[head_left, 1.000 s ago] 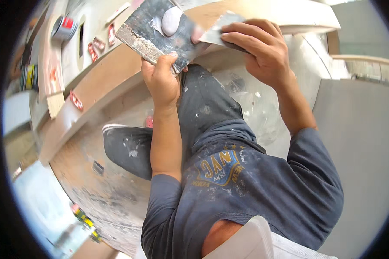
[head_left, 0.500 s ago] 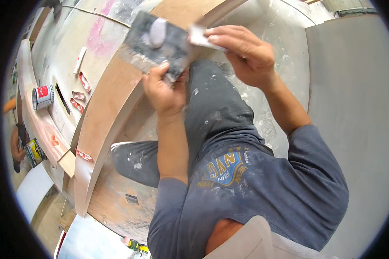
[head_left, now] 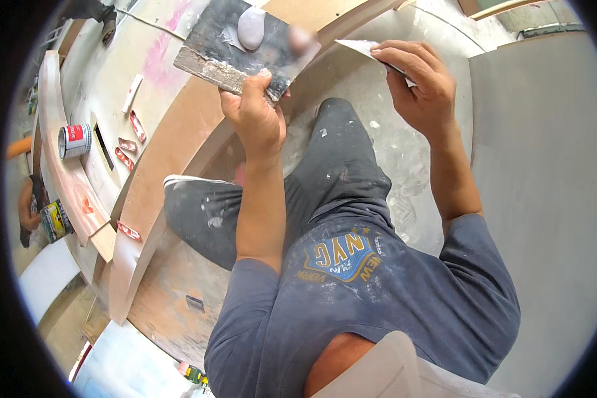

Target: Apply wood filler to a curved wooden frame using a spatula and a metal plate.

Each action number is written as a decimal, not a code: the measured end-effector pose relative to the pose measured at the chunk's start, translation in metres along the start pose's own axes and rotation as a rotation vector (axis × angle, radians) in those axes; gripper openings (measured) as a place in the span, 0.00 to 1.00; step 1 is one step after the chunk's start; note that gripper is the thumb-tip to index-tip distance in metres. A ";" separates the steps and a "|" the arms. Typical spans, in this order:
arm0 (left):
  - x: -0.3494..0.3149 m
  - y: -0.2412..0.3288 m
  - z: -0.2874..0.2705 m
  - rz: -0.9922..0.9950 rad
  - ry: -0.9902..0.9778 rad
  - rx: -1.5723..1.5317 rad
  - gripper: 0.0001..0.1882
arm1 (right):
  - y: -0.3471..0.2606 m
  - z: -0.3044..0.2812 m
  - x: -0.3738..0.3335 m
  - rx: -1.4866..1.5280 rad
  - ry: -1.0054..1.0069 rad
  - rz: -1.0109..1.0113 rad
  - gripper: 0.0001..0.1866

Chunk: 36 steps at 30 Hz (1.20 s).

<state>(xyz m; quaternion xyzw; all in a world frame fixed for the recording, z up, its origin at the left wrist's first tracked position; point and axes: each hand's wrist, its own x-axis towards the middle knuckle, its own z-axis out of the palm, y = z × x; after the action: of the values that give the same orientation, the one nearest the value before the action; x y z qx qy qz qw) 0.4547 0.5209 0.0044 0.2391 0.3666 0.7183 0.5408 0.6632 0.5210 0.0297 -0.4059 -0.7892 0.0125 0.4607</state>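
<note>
My left hand (head_left: 255, 123) grips the near edge of a dark, flat mixing board (head_left: 209, 36), thumb on top. The board is tilted, and its near edge is crusted with dried filler. A smooth, pale lilac dollop of putty (head_left: 251, 29) sits on its face. Off to the right, my right hand (head_left: 421, 83) is closed around a thin putty scraper (head_left: 357, 48). White material coats the scraper's pointed end, which is apart from the board; its handle is mostly hidden by my fingers.
A curved wooden strip (head_left: 159, 132) arcs past my left side. Beyond it lie a metal can (head_left: 75, 140), a white tube (head_left: 132, 93) and several crumpled red-and-white tubes (head_left: 137, 126). A tall grey panel (head_left: 544, 186) stands at right. Part of another person (head_left: 28, 209) shows far left.
My right hand with the scraper has moved right, away from the board. My left hand has lifted the board slightly up and left. The head view has shifted a little.
</note>
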 end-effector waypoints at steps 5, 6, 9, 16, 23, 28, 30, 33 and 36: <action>0.019 0.007 0.004 -0.200 -0.072 0.002 0.08 | 0.014 -0.021 0.047 -0.190 -0.153 -0.285 0.18; 0.018 0.007 0.002 -0.241 -0.069 -0.047 0.07 | 0.007 -0.031 0.055 -0.189 -0.225 -0.240 0.12; 0.033 0.008 0.000 -0.256 -0.093 -0.081 0.06 | 0.008 -0.031 0.079 -0.129 -0.279 -0.241 0.05; 0.048 0.009 0.005 -0.246 -0.100 -0.067 0.04 | 0.018 -0.023 0.104 -0.048 -0.340 -0.326 0.05; 0.058 -0.006 0.005 -0.270 -0.107 -0.004 0.07 | 0.028 -0.013 0.106 -0.061 -0.392 -0.314 0.06; 0.060 -0.015 0.004 -0.145 -0.089 0.062 0.08 | 0.029 -0.011 0.108 -0.081 -0.581 -0.300 0.08; 0.069 -0.013 -0.009 -0.151 -0.033 -0.008 0.08 | 0.051 -0.003 0.100 -0.057 -0.566 -0.199 0.08; 0.088 -0.015 -0.035 -0.161 0.026 -0.158 0.09 | 0.078 0.002 0.083 -0.010 -0.625 0.199 0.07; 0.101 -0.027 -0.067 -0.204 0.070 -0.245 0.09 | 0.117 0.023 0.050 -0.252 -0.609 0.408 0.16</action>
<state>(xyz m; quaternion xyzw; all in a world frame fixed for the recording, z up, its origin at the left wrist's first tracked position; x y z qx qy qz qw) 0.3908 0.6032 -0.0632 0.1077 0.3174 0.7069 0.6229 0.7075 0.6399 0.0060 -0.5857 -0.7883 0.1268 0.1399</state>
